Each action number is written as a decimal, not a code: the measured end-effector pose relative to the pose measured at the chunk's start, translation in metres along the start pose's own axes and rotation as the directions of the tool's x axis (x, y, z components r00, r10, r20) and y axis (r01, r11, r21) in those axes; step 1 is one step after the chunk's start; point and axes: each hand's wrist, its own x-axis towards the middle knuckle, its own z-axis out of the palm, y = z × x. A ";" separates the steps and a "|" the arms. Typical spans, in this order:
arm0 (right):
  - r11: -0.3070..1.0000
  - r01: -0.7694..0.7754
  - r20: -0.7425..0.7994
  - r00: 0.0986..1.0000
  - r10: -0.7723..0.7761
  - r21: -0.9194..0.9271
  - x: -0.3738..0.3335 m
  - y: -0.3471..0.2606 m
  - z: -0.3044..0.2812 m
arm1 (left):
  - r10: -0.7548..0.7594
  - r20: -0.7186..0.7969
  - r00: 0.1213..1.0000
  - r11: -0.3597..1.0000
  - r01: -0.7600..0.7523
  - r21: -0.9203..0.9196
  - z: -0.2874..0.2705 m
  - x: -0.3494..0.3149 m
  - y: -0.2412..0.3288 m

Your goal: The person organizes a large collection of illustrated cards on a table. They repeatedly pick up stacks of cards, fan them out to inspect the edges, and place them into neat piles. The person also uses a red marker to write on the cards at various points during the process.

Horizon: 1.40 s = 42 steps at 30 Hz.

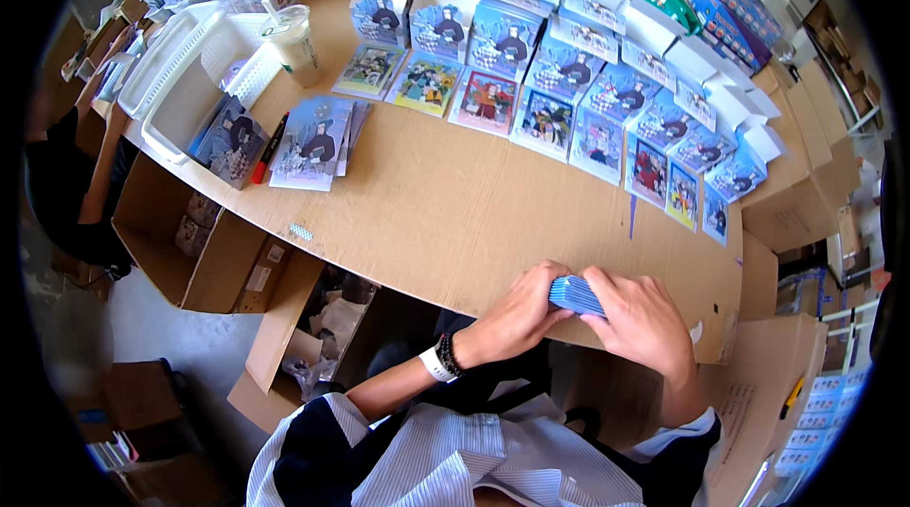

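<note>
Between my two hands, at the table's front edge, is a small stack of blue-edged cards or flat packs [574,295]. My left hand [517,316] wraps its left end, thumb and fingers closed. On the other end my right hand [646,319] grips it, thumb along the near side. Which face the stack shows is partly hidden by my fingers. Beyond it stands a curved row of open illustrated boxes [507,38], lids raised. Before them lie small piles of picture cards [484,100], in several designs.
On the wooden table [408,213], to the left, are a pile of printed flat boxes [308,147], a red-black marker [270,149], white plastic baskets [171,95] and a drink cup [292,45]. Cardboard cartons [284,355] stand below. A person [81,166] is at the far left.
</note>
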 end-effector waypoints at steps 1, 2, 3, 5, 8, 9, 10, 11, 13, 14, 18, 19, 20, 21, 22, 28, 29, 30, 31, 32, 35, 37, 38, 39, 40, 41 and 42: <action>0.999 0.044 -0.042 0.998 -0.043 0.013 0.005 0.005 -0.001 | -0.024 0.043 0.999 0.999 0.025 -0.024 -0.010 0.002 0.006; 0.998 0.060 -0.028 0.998 -0.059 0.027 0.009 0.008 -0.003 | -0.052 0.088 0.995 0.998 0.056 -0.042 -0.023 0.004 0.014; 0.996 0.073 -0.014 0.997 -0.073 0.043 0.015 0.012 -0.008 | -0.037 0.090 0.995 0.999 0.038 -0.012 -0.042 0.010 0.022; 0.993 0.103 -0.026 0.994 -0.102 0.052 0.030 0.011 -0.019 | 0.084 -0.025 0.996 0.962 -0.074 0.264 -0.093 0.033 0.037; 0.988 0.148 -0.173 0.975 -0.140 0.038 0.057 0.002 -0.041 | 0.296 -0.105 0.949 0.715 -0.148 0.683 -0.187 0.091 0.009; 0.982 0.185 -0.271 0.948 -0.168 0.037 0.069 -0.006 -0.049 | 0.378 -0.120 0.918 0.564 -0.125 0.816 -0.222 0.113 -0.008; 0.976 0.217 -0.370 0.909 -0.190 0.032 0.082 -0.010 -0.058 | 0.394 -0.137 0.909 0.501 -0.088 0.861 -0.251 0.136 -0.018; 0.960 0.278 -0.446 0.862 -0.242 0.017 0.098 -0.013 -0.066 | 0.386 -0.158 0.909 0.429 -0.025 0.903 -0.279 0.158 -0.037; 0.932 0.361 -0.557 0.768 -0.316 -0.031 0.134 -0.014 -0.080 | 0.399 -0.081 0.913 0.243 -0.020 0.970 -0.324 0.190 -0.056; 0.919 0.389 -0.592 0.729 -0.345 -0.056 0.154 -0.015 -0.086 | 0.356 -0.048 0.933 0.168 -0.013 0.986 -0.347 0.201 -0.072; 0.899 0.423 -0.717 0.592 -0.368 -0.113 0.219 -0.011 -0.111 | 0.329 0.077 0.941 0.094 -0.114 0.989 -0.396 0.247 -0.101; 0.903 0.418 -0.736 0.580 -0.351 -0.102 0.232 -0.005 -0.118 | 0.323 0.114 0.940 0.114 -0.158 0.981 -0.398 0.261 -0.111; 0.901 0.424 -0.751 0.564 -0.343 -0.093 0.244 -0.004 -0.125 | 0.259 0.004 0.966 0.248 -0.070 0.966 -0.398 0.267 -0.102; 0.892 0.441 -0.768 0.537 -0.350 -0.098 0.256 -0.003 -0.132 | 0.262 0.017 0.965 0.317 -0.103 0.943 -0.405 0.272 -0.098; 0.874 0.477 -0.781 0.510 -0.360 -0.092 0.273 -0.004 -0.134 | 0.248 0.022 0.968 0.376 -0.117 0.919 -0.422 0.270 -0.099; 0.826 0.555 -0.852 0.379 -0.361 -0.103 0.342 0.004 -0.134 | 0.259 0.165 0.952 0.460 -0.272 0.845 -0.454 0.294 -0.103; 0.846 0.523 -0.852 0.393 -0.347 -0.103 0.347 0.001 -0.133 | 0.191 0.199 0.961 0.501 -0.269 0.823 -0.467 0.305 -0.106; 0.865 0.492 -0.851 0.406 -0.332 -0.103 0.353 -0.001 -0.131 | 0.122 0.234 0.965 0.540 -0.262 0.800 -0.478 0.313 -0.112; 0.890 0.432 -0.864 0.383 -0.327 -0.145 0.362 -0.001 -0.126 | 0.327 0.135 0.935 0.699 -0.336 0.631 -0.485 0.313 -0.131; 0.901 0.399 -0.866 0.375 -0.329 -0.170 0.364 -0.003 -0.124 | 0.259 0.144 0.955 0.622 -0.279 0.731 -0.490 0.317 -0.130; 0.918 0.287 -0.847 0.380 -0.371 -0.273 0.364 0.005 -0.117 | -0.016 0.030 0.999 0.523 -0.018 0.852 -0.470 0.329 -0.112; 0.931 0.234 -0.825 0.438 -0.358 -0.280 0.368 0.004 -0.115 | -0.034 0.043 0.999 0.512 -0.020 0.859 -0.460 0.326 -0.093; 0.934 0.215 -0.812 0.465 -0.354 -0.284 0.371 0.002 -0.113 | -0.045 0.043 0.998 0.504 -0.014 0.864 -0.462 0.321 -0.088; 0.935 0.203 -0.797 0.490 -0.353 -0.289 0.376 -0.003 -0.112 | 0.069 0.063 0.996 0.497 -0.089 0.863 -0.476 0.320 -0.106; 0.941 0.166 -0.784 0.521 -0.338 -0.295 0.379 0.000 -0.112 | -0.006 0.019 1.000 0.505 -0.014 0.863 -0.465 0.322 -0.098; 0.947 0.123 -0.770 0.556 -0.315 -0.298 0.383 0.006 -0.110 | -0.083 -0.018 0.996 0.512 0.058 0.857 -0.446 0.323 -0.084; 0.941 0.115 -0.753 0.572 -0.325 -0.319 0.388 0.009 -0.109 | -0.161 -0.063 0.985 0.503 0.137 0.853 -0.437 0.321 -0.074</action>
